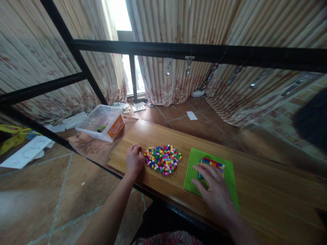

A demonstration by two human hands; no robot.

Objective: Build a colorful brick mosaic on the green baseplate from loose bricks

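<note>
Many small loose bricks (pixel 163 159) in mixed colours, among them yellow, pink, white, green and blue, are spread in a rounded pile on the wooden tabletop (pixel 265 190). To its right, apart from it, a green studded baseplate (pixel 190 170) is laid flat. On the baseplate a multicoloured brick structure (pixel 209 161) is seated, edged partly in red and blue; much of it is hidden.

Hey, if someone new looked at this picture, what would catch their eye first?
Probably the heap of small multicoloured plastic bricks on the brown wooden tabletop, just beside the person's left hand. Next, the bright green studded baseplate to its right, where the right hand is over a multicoloured brick structure. Past the tabletop's left end sits a clear plastic bin with an orange label.
</note>
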